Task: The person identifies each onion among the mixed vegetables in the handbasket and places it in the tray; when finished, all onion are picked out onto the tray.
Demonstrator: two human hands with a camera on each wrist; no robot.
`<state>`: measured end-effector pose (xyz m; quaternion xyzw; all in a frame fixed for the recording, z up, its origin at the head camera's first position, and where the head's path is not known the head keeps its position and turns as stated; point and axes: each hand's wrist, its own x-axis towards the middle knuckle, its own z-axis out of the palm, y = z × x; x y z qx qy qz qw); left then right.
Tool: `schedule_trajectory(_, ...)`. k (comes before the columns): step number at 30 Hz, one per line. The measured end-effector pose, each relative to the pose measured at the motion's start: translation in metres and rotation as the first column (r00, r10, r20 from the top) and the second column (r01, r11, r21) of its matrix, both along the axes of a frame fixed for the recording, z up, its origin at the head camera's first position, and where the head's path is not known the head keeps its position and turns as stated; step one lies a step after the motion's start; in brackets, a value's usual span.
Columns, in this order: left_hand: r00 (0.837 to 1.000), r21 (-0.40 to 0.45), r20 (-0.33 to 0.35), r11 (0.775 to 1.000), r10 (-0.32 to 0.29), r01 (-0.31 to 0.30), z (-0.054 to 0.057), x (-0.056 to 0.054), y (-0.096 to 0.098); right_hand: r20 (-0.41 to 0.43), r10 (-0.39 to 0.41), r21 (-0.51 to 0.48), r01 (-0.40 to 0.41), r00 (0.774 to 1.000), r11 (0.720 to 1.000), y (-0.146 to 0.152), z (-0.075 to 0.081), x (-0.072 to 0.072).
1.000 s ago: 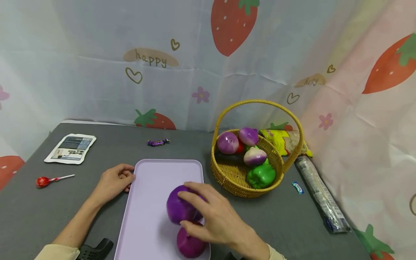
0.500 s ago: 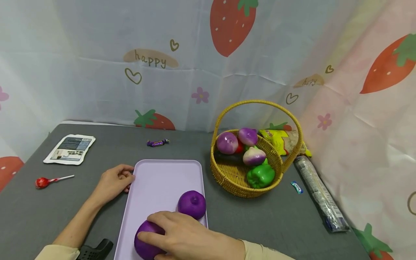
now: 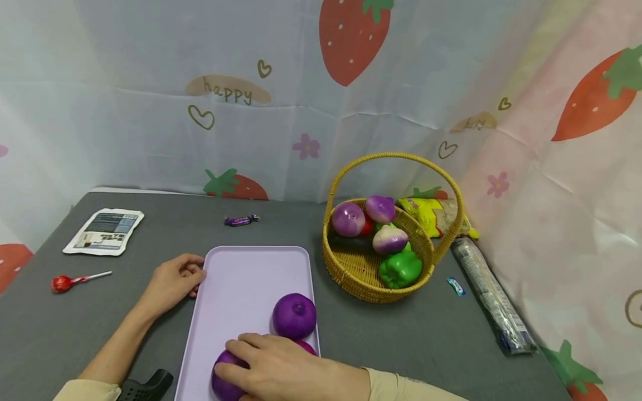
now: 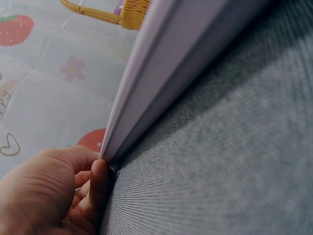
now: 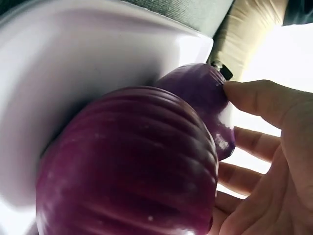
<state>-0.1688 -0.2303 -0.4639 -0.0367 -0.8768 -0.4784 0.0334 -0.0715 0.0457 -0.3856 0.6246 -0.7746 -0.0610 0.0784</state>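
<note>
At the far left a lollipop (image 3: pixel 62 283) and a flat printed packet (image 3: pixel 104 231) lie on the grey table (image 3: pixel 75 323), well apart from your work, so leave them out of your reach path. Your left hand (image 3: pixel 173 281) rests at the tray's (image 3: pixel 241 273) left edge with its fingers loosely curled against the rim; in the left wrist view the fingertips (image 4: pixel 98 183) just touch that rim, so keep steady pressure there to stop the tray sliding. Your right hand (image 3: pixel 281 370) lies over a purple onion (image 3: pixel 225 379) at the near end of the tray, fingers curled round it in a grip; the right wrist view shows that onion (image 5: pixel 129 166) sitting on the tray floor with another purple one touching it behind. Set it down fully and loosen the fingers straight upward, I'd judge, so you don't nudge its neighbours. A third purple onion (image 3: pixel 294 316) sits just beyond your knuckles. To the right, the wicker basket (image 3: pixel 351 273) holds more vegetables, among them a green pepper (image 3: pixel 399 269).
</note>
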Motion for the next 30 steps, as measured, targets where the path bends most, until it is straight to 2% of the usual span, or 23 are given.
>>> schedule_trajectory(9,1.0,0.002,0.003,1.0,0.0,0.0,0.002,0.001,0.0,0.078,-0.089,0.106,0.08,0.993,0.991,0.003,0.004,-0.001)
schedule_trajectory(18,1.0,0.006,-0.005,1.0,0.0,0.0,-0.002,0.0,-0.001,0.077,-0.117,0.122,0.107,0.99,0.987,0.005,0.004,0.0)
schedule_trajectory(23,1.0,-0.009,-0.004,1.0,0.005,-0.005,-0.003,-0.001,-0.001,0.051,-0.102,0.083,0.097,0.994,0.992,0.007,0.006,0.0)
schedule_trajectory(30,1.0,-0.021,-0.003,1.0,0.014,-0.014,-0.004,-0.001,0.0,-0.011,-0.111,-0.061,0.11,0.994,0.992,0.015,0.011,-0.004)
